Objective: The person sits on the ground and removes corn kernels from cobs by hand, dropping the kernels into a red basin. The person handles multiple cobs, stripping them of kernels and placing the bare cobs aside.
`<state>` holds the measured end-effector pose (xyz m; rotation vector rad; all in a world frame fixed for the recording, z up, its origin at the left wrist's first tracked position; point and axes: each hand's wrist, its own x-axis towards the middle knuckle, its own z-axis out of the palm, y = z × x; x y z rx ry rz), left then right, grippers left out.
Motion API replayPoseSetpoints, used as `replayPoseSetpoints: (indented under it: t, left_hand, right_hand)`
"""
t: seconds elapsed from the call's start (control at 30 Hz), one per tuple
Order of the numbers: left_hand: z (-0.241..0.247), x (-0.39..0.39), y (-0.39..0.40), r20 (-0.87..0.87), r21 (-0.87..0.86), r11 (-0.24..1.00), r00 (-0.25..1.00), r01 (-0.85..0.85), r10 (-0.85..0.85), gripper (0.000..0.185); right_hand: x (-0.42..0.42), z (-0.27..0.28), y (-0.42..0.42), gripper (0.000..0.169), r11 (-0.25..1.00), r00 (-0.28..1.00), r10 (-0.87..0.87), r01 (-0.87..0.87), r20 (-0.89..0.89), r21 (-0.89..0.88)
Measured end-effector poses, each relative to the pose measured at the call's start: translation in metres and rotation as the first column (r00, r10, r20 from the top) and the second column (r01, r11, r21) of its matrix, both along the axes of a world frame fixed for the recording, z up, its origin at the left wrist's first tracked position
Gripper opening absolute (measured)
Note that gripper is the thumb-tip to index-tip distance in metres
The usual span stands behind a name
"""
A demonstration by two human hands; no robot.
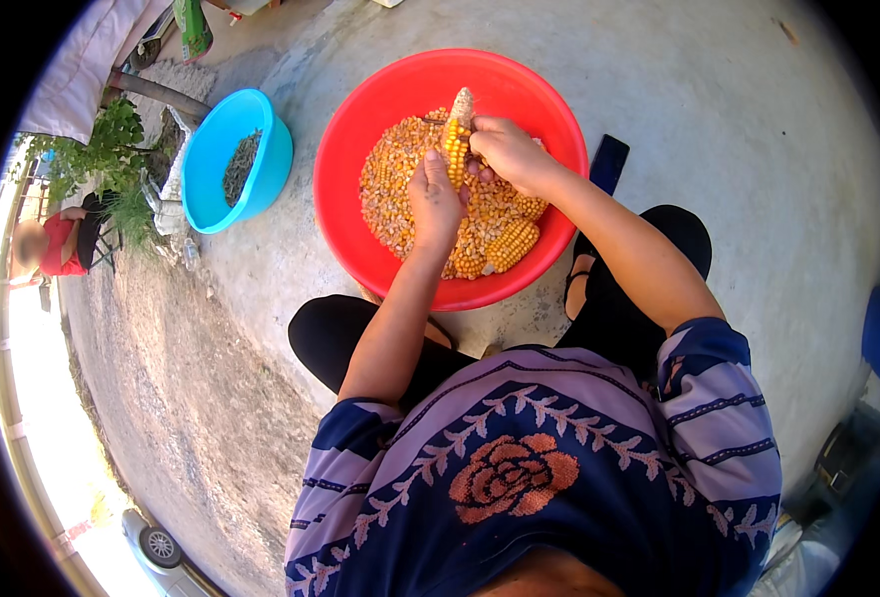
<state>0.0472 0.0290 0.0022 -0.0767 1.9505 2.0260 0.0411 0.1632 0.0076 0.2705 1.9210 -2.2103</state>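
Observation:
A partly shelled ear of corn (456, 145) is held upright over a wide red plastic basin (343, 97); its upper end is bare cob, and yellow kernels remain lower down. My left hand (436, 198) grips the ear's lower part, thumb along the kernels. Against its right side, my right hand (511, 153) has bent fingers closed on the ear; some fingertips are hidden behind it. Loose corn kernels (395, 186) cover the basin's bottom. Whole ears of corn (513, 245) lie among them at the lower right.
A blue plastic basin (267, 175) with dark, slender pieces inside stands at the left. A dark smartphone (609, 164) lies on the concrete floor right of the red basin. Plants (115, 134) and a seated person (63, 239) are at far left, a parked car (160, 552) at lower left.

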Motion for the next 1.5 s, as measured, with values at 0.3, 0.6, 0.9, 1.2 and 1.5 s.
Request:
replayPoseSetpoints:
  t: [0.3, 0.6, 0.9, 1.2, 1.5]
  left_hand:
    - [0.007, 0.002, -0.001, -0.023, 0.013, 1.0, 1.0, 0.005, -0.005, 0.04]
    - [0.0, 0.003, 0.003, 0.005, -0.004, 0.999, 0.999, -0.046, 0.046, 0.038]
    - [-0.006, -0.002, -0.003, -0.125, -0.06, 0.998, 0.992, -0.026, 0.019, 0.039]
    - [-0.024, -0.005, -0.005, -0.324, -0.242, 0.97, 0.945, -0.028, -0.053, 0.04]
    - [-0.004, -0.002, -0.007, 0.146, 0.116, 0.993, 0.989, -0.005, -0.012, 0.036]
  right_hand:
    - [0.004, 0.015, 0.001, 0.021, 0.996, 0.999, 0.034, -0.034, 0.006, -0.082]
    - [0.002, -0.005, -0.005, 0.02, 0.997, 0.999, -0.047, 0.047, -0.011, 0.067]
    - [0.004, 0.015, 0.001, 0.018, 0.987, 0.997, 0.02, -0.009, 0.07, -0.158]
    - [0.003, -0.002, -0.005, 0.018, 0.999, 0.998, -0.052, 0.051, 0.03, 0.013]
    - [0.0, 0.017, 0.008, 0.029, 0.99, 0.995, -0.098, 0.1, -0.019, 0.098]
